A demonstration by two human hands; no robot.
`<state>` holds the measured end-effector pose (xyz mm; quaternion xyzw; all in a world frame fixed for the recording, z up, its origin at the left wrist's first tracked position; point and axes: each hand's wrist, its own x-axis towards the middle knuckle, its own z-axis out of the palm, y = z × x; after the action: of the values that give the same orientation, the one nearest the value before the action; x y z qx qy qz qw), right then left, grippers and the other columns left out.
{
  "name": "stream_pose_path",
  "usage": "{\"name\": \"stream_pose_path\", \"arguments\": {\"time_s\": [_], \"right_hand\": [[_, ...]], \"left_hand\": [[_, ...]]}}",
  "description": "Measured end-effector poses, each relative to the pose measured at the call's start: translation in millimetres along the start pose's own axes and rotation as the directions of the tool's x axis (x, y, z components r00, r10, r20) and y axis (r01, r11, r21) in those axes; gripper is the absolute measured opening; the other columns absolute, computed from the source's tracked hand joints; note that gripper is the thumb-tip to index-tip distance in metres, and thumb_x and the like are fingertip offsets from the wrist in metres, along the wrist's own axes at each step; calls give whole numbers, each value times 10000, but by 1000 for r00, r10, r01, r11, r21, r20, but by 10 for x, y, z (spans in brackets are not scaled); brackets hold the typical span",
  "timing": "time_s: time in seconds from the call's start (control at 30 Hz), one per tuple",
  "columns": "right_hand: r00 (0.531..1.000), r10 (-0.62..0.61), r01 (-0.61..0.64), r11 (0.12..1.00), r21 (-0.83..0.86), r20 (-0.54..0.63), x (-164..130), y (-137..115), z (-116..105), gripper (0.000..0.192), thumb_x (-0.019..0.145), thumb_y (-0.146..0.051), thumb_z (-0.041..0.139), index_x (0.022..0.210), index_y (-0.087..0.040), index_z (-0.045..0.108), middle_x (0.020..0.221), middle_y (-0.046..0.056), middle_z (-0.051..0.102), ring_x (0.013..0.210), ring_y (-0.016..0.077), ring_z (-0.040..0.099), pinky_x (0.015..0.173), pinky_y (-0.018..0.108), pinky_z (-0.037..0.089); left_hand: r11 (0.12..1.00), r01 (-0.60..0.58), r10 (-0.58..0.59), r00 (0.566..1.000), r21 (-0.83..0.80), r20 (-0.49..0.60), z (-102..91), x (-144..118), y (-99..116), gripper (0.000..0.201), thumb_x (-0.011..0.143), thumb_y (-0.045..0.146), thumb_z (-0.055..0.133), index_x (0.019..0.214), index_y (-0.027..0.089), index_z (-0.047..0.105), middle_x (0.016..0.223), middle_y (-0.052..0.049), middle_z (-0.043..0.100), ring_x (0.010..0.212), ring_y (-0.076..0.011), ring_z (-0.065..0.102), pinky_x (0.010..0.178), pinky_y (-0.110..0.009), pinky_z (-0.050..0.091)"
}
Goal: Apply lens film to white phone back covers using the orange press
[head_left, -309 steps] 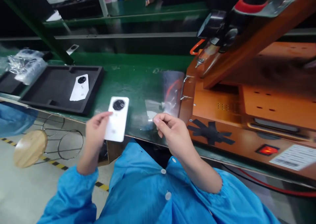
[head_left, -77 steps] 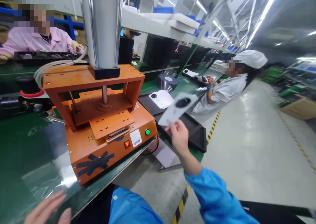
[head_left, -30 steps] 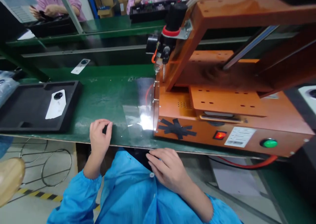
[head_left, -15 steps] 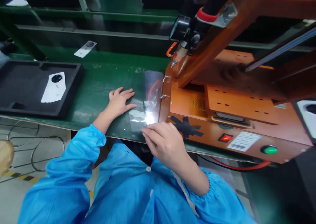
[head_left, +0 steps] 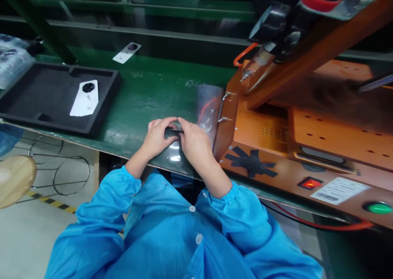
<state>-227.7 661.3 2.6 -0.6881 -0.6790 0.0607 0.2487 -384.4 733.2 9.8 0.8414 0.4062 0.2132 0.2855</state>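
My left hand and my right hand meet over a clear plastic film that lies on the green bench just left of the orange press machine. The fingertips of both hands pinch the film's upper edge, which lifts slightly off the bench. A white phone back cover with a round black camera ring lies in a black foam tray to the left, apart from both hands.
Another white cover lies on the far green belt. The press has a red lit switch, a green button and a black tape cross. A bagged stack sits far left; a wooden stool stands below.
My left hand slid right from lying flat on the bench and my right hand moved up; both now pinch the film's edge together. The view shifted slightly left.
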Motion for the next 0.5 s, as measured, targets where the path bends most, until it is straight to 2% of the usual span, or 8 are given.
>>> {"name": "stream_pose_path", "arguments": {"time_s": [0.13, 0.2, 0.27, 0.43, 0.5], "right_hand": [[1000, 6, -7, 998, -64, -18, -32, 0, -54, 431, 1060, -68, 433, 1442, -118, 625, 1073, 147, 776, 955, 290, 716, 874, 425, 530], [999, -33, 29, 991, -131, -33, -25, -28, -118, 370, 1077, -86, 438, 1344, -139, 688, 1135, 150, 778, 1010, 289, 703, 867, 412, 496], [993, -111, 100, 977, -187, -46, -12, -55, -186, 314, 1098, -129, 459, 1256, -164, 729, 1227, 143, 766, 1072, 290, 679, 879, 415, 456], [967, -255, 244, 923, -296, 0, -4, -97, -290, 265, 1107, -174, 507, 1036, -177, 762, 1016, 90, 772, 920, 259, 632, 846, 421, 373], [954, -298, 277, 907, -316, -20, -12, -108, -304, 258, 1099, -162, 518, 1010, -174, 760, 1048, 92, 770, 933, 254, 617, 869, 422, 361]], "left_hand": [[997, 34, -38, 998, -63, -58, 35, 4, -28, 291, 931, 159, 773, 1177, 230, 634, 999, 14, 828, 1102, -205, 738, 1172, -437, 376], [998, 24, -29, 997, -59, -78, 43, 13, -30, 166, 928, 174, 789, 1018, 219, 657, 919, 23, 814, 998, -193, 745, 1147, -423, 399], [999, 14, -18, 996, -44, -91, 41, 20, -27, 133, 914, 173, 800, 928, 219, 676, 870, 34, 795, 927, -185, 735, 1138, -417, 410], [1000, 23, -22, 996, 14, -83, 27, 33, -42, 91, 907, 155, 761, 895, 244, 744, 895, 31, 802, 936, -194, 730, 1137, -420, 440], [998, 23, -19, 998, 54, -67, 32, 24, -54, 79, 926, 182, 735, 898, 249, 765, 945, 13, 819, 979, -208, 741, 1156, -442, 443]]}}
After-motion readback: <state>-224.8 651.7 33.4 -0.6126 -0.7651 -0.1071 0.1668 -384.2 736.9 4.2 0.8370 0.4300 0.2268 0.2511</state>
